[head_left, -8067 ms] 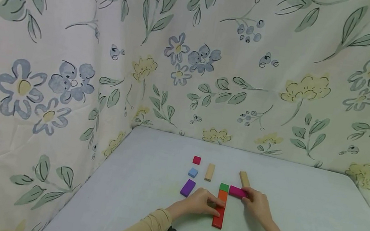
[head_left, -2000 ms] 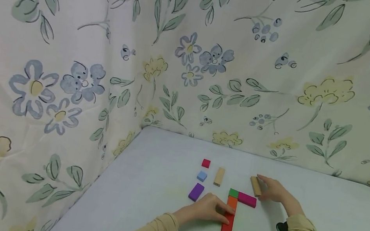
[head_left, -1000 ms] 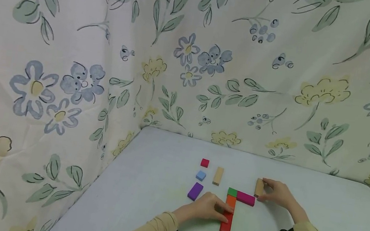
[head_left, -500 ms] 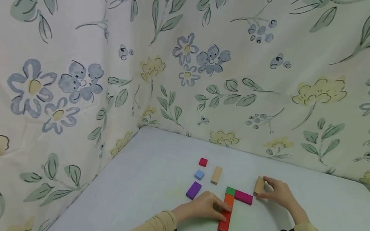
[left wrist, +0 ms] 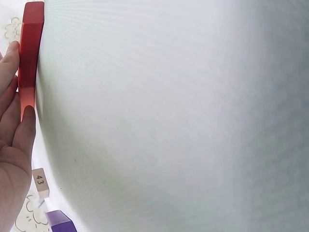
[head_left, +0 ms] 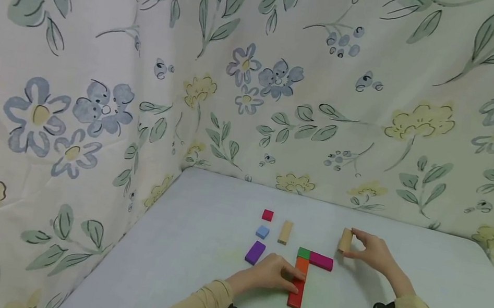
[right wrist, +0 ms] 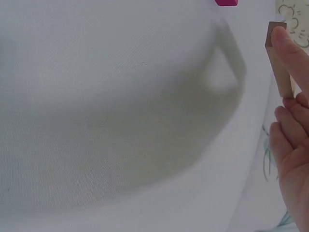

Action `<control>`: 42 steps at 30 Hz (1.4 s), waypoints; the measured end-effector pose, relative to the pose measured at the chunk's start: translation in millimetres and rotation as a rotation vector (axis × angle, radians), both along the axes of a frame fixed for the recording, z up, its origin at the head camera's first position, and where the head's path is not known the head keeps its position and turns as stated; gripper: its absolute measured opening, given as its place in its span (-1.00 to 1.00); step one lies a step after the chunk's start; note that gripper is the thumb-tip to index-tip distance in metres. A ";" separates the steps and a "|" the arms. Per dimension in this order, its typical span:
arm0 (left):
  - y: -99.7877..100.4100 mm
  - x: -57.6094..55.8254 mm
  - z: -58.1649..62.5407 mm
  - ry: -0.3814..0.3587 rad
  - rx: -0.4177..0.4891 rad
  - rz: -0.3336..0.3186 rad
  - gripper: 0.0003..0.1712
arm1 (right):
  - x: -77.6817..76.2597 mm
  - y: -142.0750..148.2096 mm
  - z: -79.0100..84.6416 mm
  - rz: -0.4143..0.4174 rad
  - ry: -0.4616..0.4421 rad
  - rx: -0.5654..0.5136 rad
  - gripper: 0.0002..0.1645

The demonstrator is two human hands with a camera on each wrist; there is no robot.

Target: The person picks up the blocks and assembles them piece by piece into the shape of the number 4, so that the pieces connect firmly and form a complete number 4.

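In the head view my left hand (head_left: pixel 275 272) rests at a row of blocks, its thumb and a finger on the red block (head_left: pixel 295 300) and the orange block (head_left: pixel 302 264). The left wrist view shows fingertips against the red block (left wrist: pixel 31 43). A green block (head_left: pixel 304 253) tops the row, and a magenta block (head_left: pixel 321 260) extends right from it. My right hand (head_left: pixel 373 251) pinches a plain wooden block (head_left: pixel 346 240) by its two ends, thumb on one end. In the right wrist view this wooden block (right wrist: pixel 281 70) appears lifted, with a shadow on the table.
Left of the row lie a purple block (head_left: pixel 255 252), a light blue block (head_left: pixel 262 231), a small red cube (head_left: pixel 268 215) and another wooden block (head_left: pixel 285 232). The white table (head_left: pixel 199 221) meets floral cloth (head_left: pixel 240 137) at its back and left edges.
My right hand has slid the magenta block against the green one and let go. It has then gripped the wooden block, straightened it and raised it. The left hand stays at the row.
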State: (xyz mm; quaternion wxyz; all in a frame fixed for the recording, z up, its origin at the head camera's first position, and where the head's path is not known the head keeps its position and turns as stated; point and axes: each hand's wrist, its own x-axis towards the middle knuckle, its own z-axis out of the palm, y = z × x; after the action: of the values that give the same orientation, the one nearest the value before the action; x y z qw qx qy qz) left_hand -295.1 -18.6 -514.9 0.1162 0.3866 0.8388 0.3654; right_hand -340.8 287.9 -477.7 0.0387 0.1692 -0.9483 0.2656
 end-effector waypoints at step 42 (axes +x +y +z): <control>1.0 -2.1 -2.5 0.053 -0.033 -0.003 -0.60 | -7.0 -18.1 57.2 -0.002 0.059 -0.065 0.03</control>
State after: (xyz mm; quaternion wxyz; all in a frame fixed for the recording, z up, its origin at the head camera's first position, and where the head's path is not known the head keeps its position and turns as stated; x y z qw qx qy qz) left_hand -297.2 -17.6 -517.4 0.1007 0.3953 0.8470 0.3410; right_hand -347.8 269.8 -420.6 0.0725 0.1748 -0.9377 0.2913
